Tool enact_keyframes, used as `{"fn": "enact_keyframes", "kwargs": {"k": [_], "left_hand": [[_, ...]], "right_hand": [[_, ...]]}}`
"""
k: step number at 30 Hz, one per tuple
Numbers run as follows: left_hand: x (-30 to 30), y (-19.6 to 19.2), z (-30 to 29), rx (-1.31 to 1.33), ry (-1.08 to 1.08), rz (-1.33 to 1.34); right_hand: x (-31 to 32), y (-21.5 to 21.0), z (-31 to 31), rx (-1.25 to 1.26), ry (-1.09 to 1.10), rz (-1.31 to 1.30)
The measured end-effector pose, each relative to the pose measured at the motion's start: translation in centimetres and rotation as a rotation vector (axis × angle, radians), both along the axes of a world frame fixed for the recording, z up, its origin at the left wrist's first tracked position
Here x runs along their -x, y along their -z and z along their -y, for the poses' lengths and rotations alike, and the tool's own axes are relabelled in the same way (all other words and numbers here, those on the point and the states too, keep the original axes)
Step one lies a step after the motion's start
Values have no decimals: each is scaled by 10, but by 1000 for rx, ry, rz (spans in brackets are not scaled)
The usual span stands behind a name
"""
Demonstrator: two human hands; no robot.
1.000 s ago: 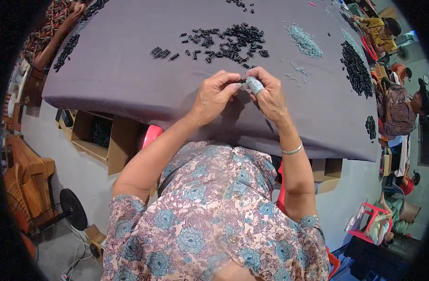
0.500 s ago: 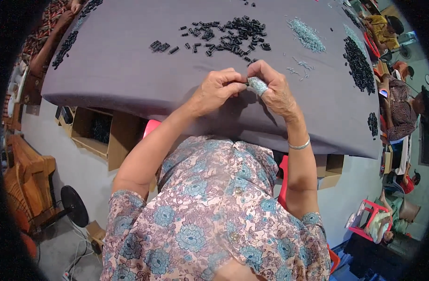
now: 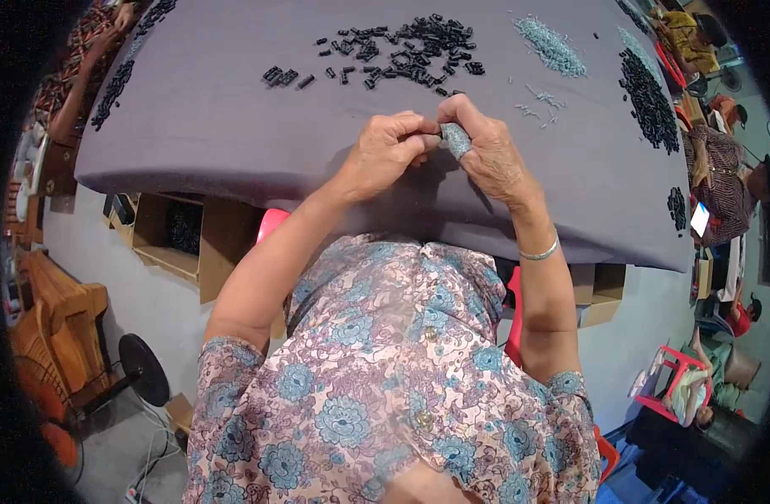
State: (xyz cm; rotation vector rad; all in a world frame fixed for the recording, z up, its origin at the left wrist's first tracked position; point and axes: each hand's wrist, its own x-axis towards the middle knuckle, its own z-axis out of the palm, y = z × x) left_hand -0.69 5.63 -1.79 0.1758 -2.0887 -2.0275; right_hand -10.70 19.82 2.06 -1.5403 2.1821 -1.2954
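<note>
My left hand (image 3: 391, 147) is closed in a pinch above the near part of the table, its fingertips meeting those of my right hand (image 3: 490, 151). Between the tips a small black piece (image 3: 441, 131) shows in part. A pale, speckled, rounded thing (image 3: 456, 141) lies along my right thumb; I cannot tell whether it is a thumb wrap or something held. The right fingers are curled, hiding most of what is in them. Beyond the hands, loose black short cylindrical pieces (image 3: 414, 65) lie heaped, with a small row (image 3: 281, 77) to their left.
A grey cloth covers the table (image 3: 200, 118). Pale blue-grey slim pieces (image 3: 553, 49) are piled at the far right, several strewn (image 3: 538, 107) nearer. More black pieces (image 3: 649, 101) line the right edge. Cardboard boxes (image 3: 170, 239) stand below. Other people sit around the table.
The view has shifted slightly, so the piles sit a little higher in it. Both hands stay together, and the right hand has turned slightly, its knuckles a little higher.
</note>
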Motion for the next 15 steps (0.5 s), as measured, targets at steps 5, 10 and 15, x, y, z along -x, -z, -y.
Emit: {"fn": "enact_keyframes", "kwargs": {"k": [5, 10, 15], "left_hand": [[-1, -4, 4, -117, 51, 87], [0, -2, 2, -270, 6, 50], [0, 1, 2, -252, 5, 53]], "right_hand": [[8, 13, -1, 46, -24, 123], [6, 15, 2, 65, 31, 435], [7, 15, 0, 45, 13, 605]]}}
